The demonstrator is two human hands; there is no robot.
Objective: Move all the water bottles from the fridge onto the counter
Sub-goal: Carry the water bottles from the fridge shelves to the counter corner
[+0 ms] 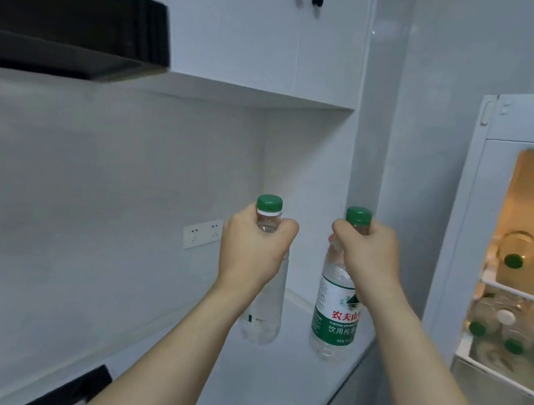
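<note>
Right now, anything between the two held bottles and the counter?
Nothing visible. The left hand and right hand each grip a green-capped water bottle by the neck, just above or on bare white counter.

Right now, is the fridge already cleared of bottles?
No: several bottles lie on the shelves of the open fridge.

1. My left hand (254, 245) grips one bottle (265, 309) by its neck, left of the labelled bottle (334, 313) in my right hand (367, 252).
2. Both hang upright over the counter (251, 390) (contact unclear).
3. The open fridge (525, 275) stands right, more bottles (514, 326) inside.
</note>
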